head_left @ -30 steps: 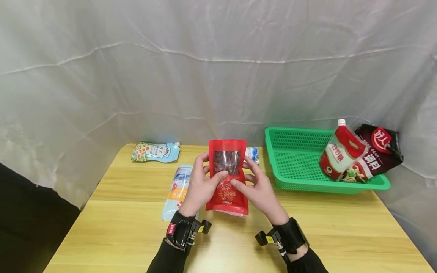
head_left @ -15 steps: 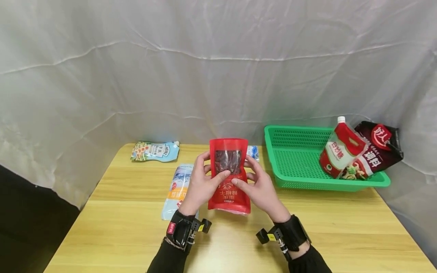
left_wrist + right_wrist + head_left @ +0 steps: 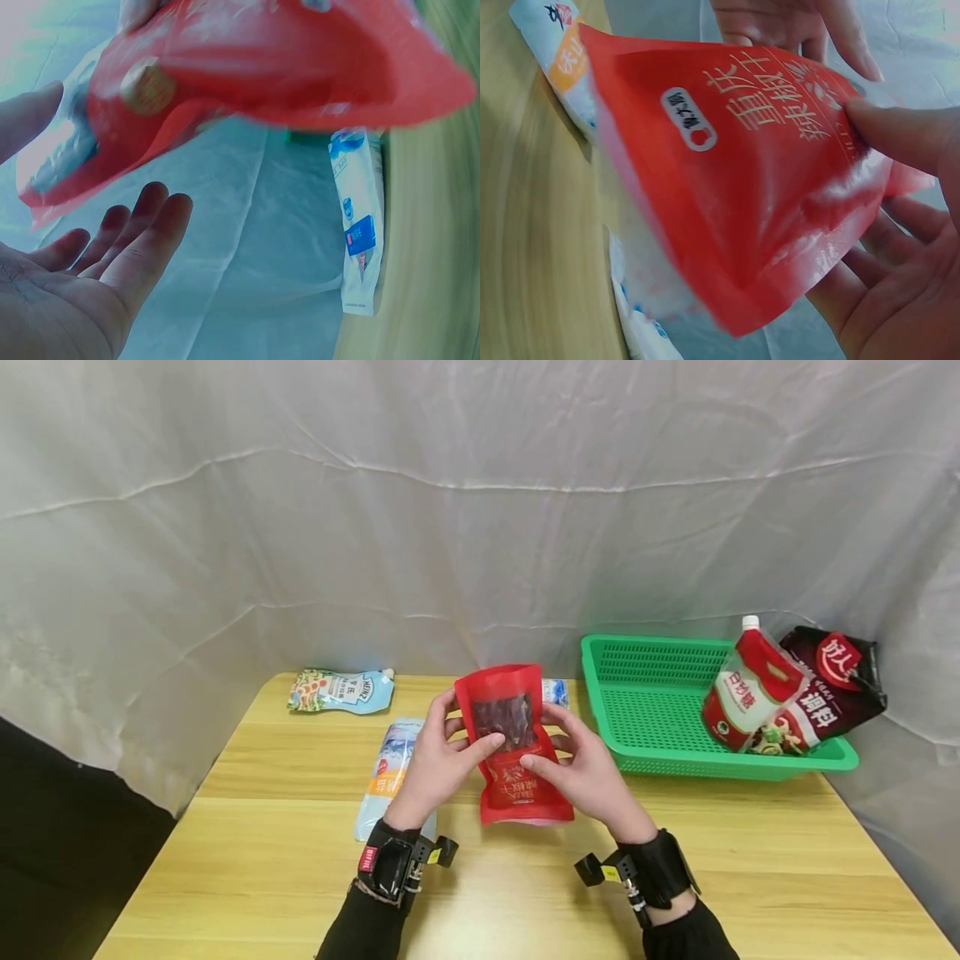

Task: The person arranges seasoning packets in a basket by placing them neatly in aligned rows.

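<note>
A person sits at a light wooden table (image 3: 262,860) and holds a red pouch (image 3: 513,747) above its middle, tilted with the top leaning to the person's left. The left hand (image 3: 442,764) grasps the pouch's left edge, thumb on the front by the clear window; the right hand (image 3: 588,772) grasps the right edge, thumb pressed on the printed front and fingers behind.

Just left of the left hand a pale blue packet (image 3: 390,772) lies flat, partly hidden by the wrist. A Heinz pouch (image 3: 341,691) lies at the far left edge of the table, well apart from the hands. A small blue-and-white packet (image 3: 557,692) peeks out behind the red pouch. To the right, near the far edge, stands a green basket (image 3: 652,710) (a red-and-white spouted pouch (image 3: 750,689) and a dark red bag (image 3: 828,689) lean at its right end). White cloth hangs behind and beside the table. The near half of the tabletop, on both sides of the forearms, is bare wood.

The left wrist view shows the pouch's underside and that hand's fingers (image 3: 142,240) extended behind it, which the head view hides. The right wrist view shows the thumb (image 3: 907,135) flat on the lettering.
</note>
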